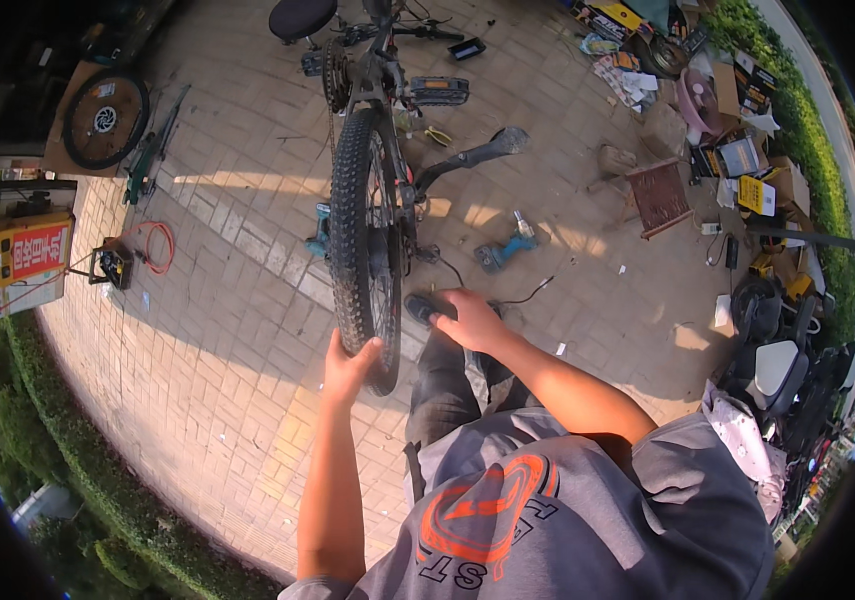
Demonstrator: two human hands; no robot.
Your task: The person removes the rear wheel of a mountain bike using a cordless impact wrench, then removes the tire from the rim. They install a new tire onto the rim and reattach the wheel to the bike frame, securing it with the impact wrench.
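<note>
A bicycle wheel with a knobby black tire stands upright in front of me, still in the bicycle's frame. My left hand grips the near end of its tire, thumb on the right side and fingers on the left. To the right of the wheel is my right hand, its thumb apart from its fingers. It hovers over or beside my dark shoe, and I see nothing held in it. A pedal sticks out from the crank beyond the wheel.
Cordless drills lie by the wheel, one blue-green drill on its right. A black fender and yellow-handled pliers lie farther off. A spare wheel rests at far left, near a red hose. Boxes and a brown rack crowd the right.
</note>
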